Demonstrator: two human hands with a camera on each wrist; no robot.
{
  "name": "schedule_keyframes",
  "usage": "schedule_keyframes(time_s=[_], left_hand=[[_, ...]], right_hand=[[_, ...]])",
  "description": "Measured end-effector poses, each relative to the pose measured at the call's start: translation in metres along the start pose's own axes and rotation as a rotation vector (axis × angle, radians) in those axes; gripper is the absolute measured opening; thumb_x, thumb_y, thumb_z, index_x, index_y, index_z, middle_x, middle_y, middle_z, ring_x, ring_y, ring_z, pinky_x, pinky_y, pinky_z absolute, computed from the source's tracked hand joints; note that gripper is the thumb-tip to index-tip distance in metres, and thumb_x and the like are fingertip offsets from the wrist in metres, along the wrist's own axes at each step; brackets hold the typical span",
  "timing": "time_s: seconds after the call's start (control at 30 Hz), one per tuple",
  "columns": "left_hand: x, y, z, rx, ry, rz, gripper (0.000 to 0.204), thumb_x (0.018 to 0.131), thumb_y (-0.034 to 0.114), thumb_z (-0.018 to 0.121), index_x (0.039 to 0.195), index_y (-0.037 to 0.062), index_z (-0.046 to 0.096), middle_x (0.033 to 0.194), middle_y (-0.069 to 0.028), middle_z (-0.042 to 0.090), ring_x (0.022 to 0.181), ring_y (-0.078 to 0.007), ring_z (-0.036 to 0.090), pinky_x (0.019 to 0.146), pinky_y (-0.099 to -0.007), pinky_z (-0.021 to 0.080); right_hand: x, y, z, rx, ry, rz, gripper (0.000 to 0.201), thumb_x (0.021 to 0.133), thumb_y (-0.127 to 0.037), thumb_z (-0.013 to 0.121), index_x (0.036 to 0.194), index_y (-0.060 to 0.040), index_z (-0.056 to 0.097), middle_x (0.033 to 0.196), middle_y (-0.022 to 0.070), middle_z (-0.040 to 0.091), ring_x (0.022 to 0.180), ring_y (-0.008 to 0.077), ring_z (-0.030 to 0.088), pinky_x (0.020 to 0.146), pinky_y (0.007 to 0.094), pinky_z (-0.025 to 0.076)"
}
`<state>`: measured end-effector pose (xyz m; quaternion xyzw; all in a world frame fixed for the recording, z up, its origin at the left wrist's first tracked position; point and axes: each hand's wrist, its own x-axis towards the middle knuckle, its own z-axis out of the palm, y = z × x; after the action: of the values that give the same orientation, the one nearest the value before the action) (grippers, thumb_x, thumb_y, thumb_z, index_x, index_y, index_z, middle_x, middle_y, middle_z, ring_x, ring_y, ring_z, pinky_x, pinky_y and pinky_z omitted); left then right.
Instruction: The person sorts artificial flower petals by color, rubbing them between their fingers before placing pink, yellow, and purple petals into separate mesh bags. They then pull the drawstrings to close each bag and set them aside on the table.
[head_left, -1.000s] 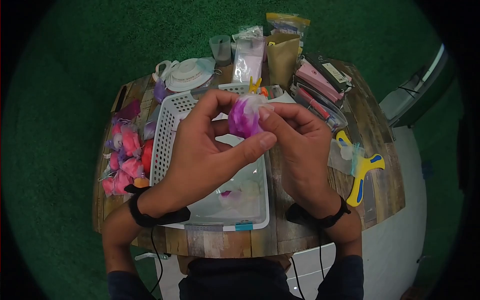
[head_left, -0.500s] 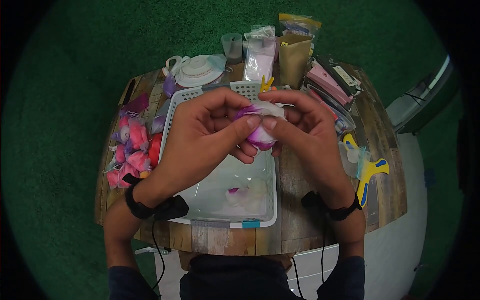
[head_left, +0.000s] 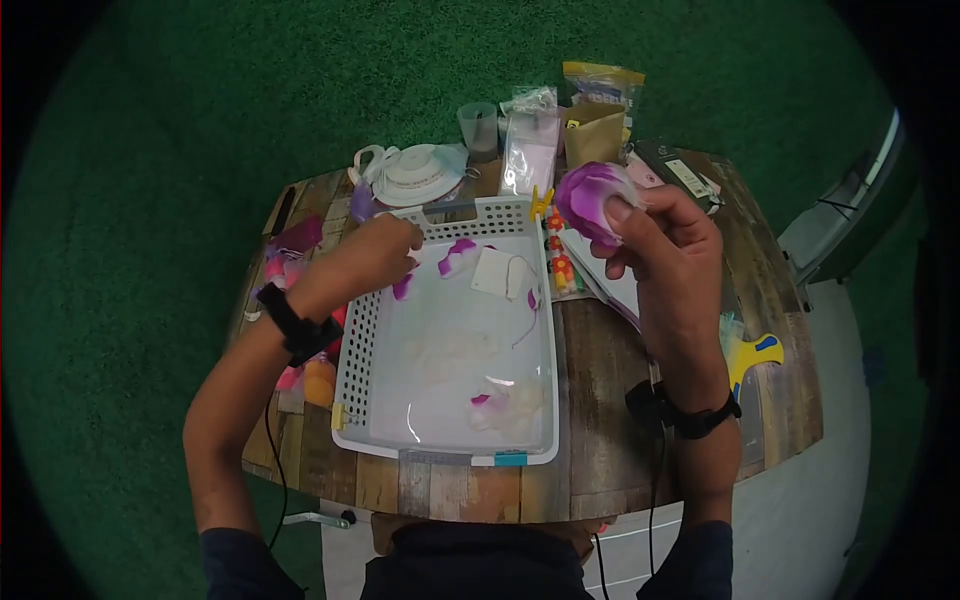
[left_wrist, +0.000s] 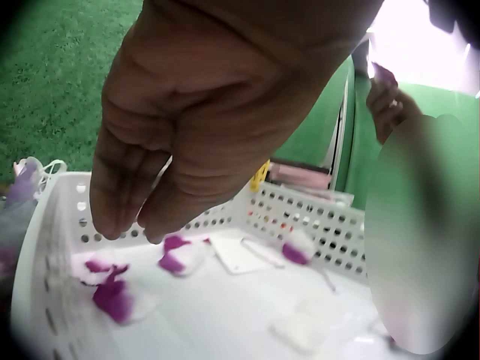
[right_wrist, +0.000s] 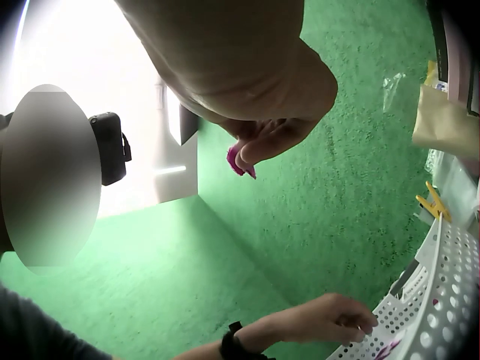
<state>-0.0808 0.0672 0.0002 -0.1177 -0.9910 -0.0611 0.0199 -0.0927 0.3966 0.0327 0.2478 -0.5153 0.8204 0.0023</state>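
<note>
My right hand (head_left: 675, 255) is raised beyond the basket's right side and pinches a bunch of purple and white petals (head_left: 592, 200) between thumb and fingers. In the right wrist view only a bit of its purple edge (right_wrist: 234, 161) shows past the fingers. Over the far left part of a white perforated basket (head_left: 552, 400) hangs my left hand (head_left: 365, 262), fingers and thumb pointing down, holding nothing visible. Close below it in the left wrist view lies a purple and white petal piece (left_wrist: 114, 300). Another petal piece (head_left: 458, 257) lies farther in, beside a white square card (head_left: 492, 272) with a cord.
Pale petals (head_left: 505, 405) lie at the basket's near end. A yellow clip (head_left: 541, 203) grips its far right corner. Left of it are pink pouches (head_left: 290, 378); behind stand a ribbon roll (head_left: 420, 172), a cup (head_left: 479, 130) and a paper bag (head_left: 594, 135). A yellow-blue tool (head_left: 757, 352) lies right.
Both hands held the petal bunch together over the basket. The left hand has let go and moved left over the basket, while the right hand carried the bunch up and to the right.
</note>
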Motion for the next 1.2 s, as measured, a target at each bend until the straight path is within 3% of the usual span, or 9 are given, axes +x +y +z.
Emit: schedule_keyframes(time_s=[0.13, 0.37, 0.53, 0.77, 0.87, 0.93, 1.07, 1.13, 1.2], left_hand=[[0.003, -0.01, 0.031, 0.353, -0.256, -0.002, 0.026, 0.07, 0.013, 0.074, 0.092, 0.0016, 0.069, 0.089, -0.0192, 0.068, 0.087, -0.0377, 0.067, 0.076, -0.0452, 0.053], [0.005, -0.017, 0.032, 0.291, -0.327, -0.071, 0.033, 0.066, 0.017, 0.078, 0.094, 0.005, 0.068, 0.09, -0.0149, 0.069, 0.093, -0.035, 0.066, 0.079, -0.0458, 0.053], [0.01, -0.017, 0.032, 0.196, -0.166, -0.07, 0.014, 0.074, 0.009, 0.069, 0.087, 0.0072, 0.068, 0.082, -0.0159, 0.068, 0.084, -0.0353, 0.067, 0.072, -0.0442, 0.053], [0.001, -0.028, 0.02, 0.015, 0.058, 0.003, 0.014, 0.077, 0.006, 0.063, 0.09, 0.0048, 0.069, 0.085, -0.0171, 0.069, 0.084, -0.0354, 0.067, 0.073, -0.0434, 0.053], [-0.016, -0.037, 0.01, 0.012, 0.031, 0.016, 0.018, 0.08, 0.009, 0.064, 0.097, 0.0027, 0.069, 0.091, -0.0182, 0.07, 0.088, -0.0346, 0.068, 0.077, -0.0418, 0.054], [-0.026, -0.033, -0.003, -0.319, 0.043, -0.005, 0.026, 0.084, 0.016, 0.066, 0.103, -0.0009, 0.069, 0.097, -0.0193, 0.071, 0.092, -0.0344, 0.068, 0.082, -0.0409, 0.053], [-0.054, -0.025, -0.001, -0.447, 0.168, 0.03, 0.032, 0.087, 0.021, 0.066, 0.106, -0.0034, 0.067, 0.103, -0.0197, 0.07, 0.096, -0.0352, 0.067, 0.085, -0.0408, 0.052], [-0.068, -0.026, 0.011, -0.424, 0.092, 0.154, 0.033, 0.088, 0.023, 0.065, 0.109, -0.0026, 0.066, 0.107, -0.0189, 0.069, 0.102, -0.0354, 0.065, 0.088, -0.0409, 0.051], [-0.081, -0.022, 0.021, -0.392, 0.007, 0.181, 0.03, 0.09, 0.023, 0.063, 0.109, 0.0004, 0.067, 0.108, -0.017, 0.069, 0.105, -0.033, 0.064, 0.103, -0.0429, 0.042]], right_hand=[[-0.002, 0.003, 0.004, 0.005, -0.014, 0.02, 0.011, 0.089, -0.009, 0.071, 0.094, -0.0002, 0.066, 0.079, 0.0063, 0.069, 0.064, 0.0109, 0.066, 0.054, 0.0217, 0.048], [-0.003, 0.005, 0.005, 0.044, -0.018, 0.031, 0.012, 0.09, -0.009, 0.07, 0.097, -0.0004, 0.065, 0.079, 0.0063, 0.069, 0.068, 0.0125, 0.069, 0.054, 0.0213, 0.048], [-0.003, 0.009, 0.005, 0.016, -0.026, 0.088, 0.014, 0.09, -0.011, 0.071, 0.097, -0.0008, 0.065, 0.079, 0.0054, 0.069, 0.069, 0.0113, 0.069, 0.054, 0.0211, 0.048], [-0.009, 0.015, 0.015, -0.116, -0.143, 0.236, 0.014, 0.09, -0.015, 0.072, 0.094, -0.0038, 0.064, 0.075, 0.001, 0.067, 0.062, 0.006, 0.063, 0.053, 0.0193, 0.044], [-0.019, 0.023, 0.021, -0.162, -0.105, 0.291, 0.014, 0.089, -0.015, 0.072, 0.094, -0.0039, 0.065, 0.075, 0.0008, 0.067, 0.062, 0.0054, 0.063, 0.053, 0.019, 0.044], [-0.025, 0.031, 0.02, -0.198, -0.119, 0.379, 0.013, 0.089, -0.014, 0.072, 0.095, -0.0039, 0.066, 0.076, 0.0008, 0.068, 0.061, 0.0051, 0.062, 0.053, 0.0184, 0.044], [-0.029, 0.034, 0.025, -0.333, -0.108, 0.454, 0.011, 0.089, -0.01, 0.071, 0.094, -0.0021, 0.067, 0.076, 0.0011, 0.068, 0.061, 0.0052, 0.062, 0.053, 0.0183, 0.045], [-0.029, 0.034, 0.029, -0.368, -0.147, 0.468, 0.011, 0.089, -0.01, 0.071, 0.095, -0.0016, 0.067, 0.076, 0.0011, 0.068, 0.061, 0.0054, 0.062, 0.053, 0.0185, 0.045], [-0.026, 0.032, 0.034, -0.405, -0.177, 0.481, 0.011, 0.089, -0.01, 0.07, 0.095, -0.001, 0.068, 0.076, 0.0011, 0.068, 0.061, 0.0055, 0.062, 0.053, 0.0188, 0.045]])
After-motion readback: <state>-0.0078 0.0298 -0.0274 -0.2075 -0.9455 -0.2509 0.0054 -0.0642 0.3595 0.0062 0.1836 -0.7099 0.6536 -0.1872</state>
